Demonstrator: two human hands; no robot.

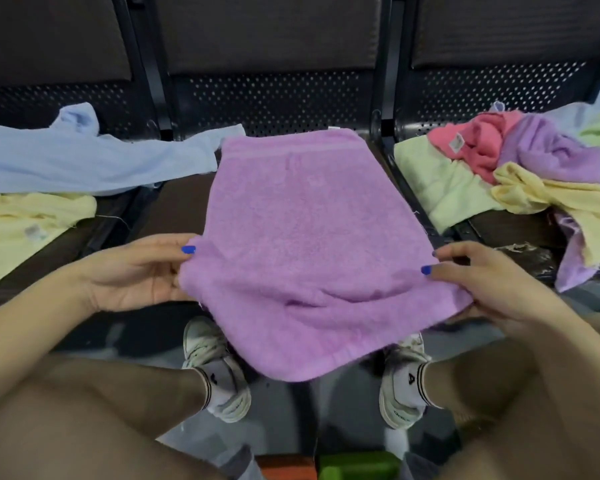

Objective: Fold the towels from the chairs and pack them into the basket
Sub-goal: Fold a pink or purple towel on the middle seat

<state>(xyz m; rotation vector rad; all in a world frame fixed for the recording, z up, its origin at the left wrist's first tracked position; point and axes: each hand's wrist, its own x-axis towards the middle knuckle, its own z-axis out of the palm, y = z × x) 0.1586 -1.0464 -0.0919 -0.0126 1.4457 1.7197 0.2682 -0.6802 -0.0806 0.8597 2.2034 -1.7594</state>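
Note:
A purple towel (298, 237) lies spread on the middle chair seat, its near end hanging over the front edge toward me. My left hand (136, 275) pinches its near left edge, thumb on top. My right hand (489, 282) pinches its near right edge, thumb on top and fingers underneath. No basket is in view.
A light blue towel (84, 161) and a yellow towel (21, 230) lie on the left chair. The right chair holds a loose pile: pale green (440, 188), pink (475, 147), purple (548, 150) and yellow (568, 199) towels. Black perforated chair backs (274, 98) stand behind. My knees and shoes fill the foreground.

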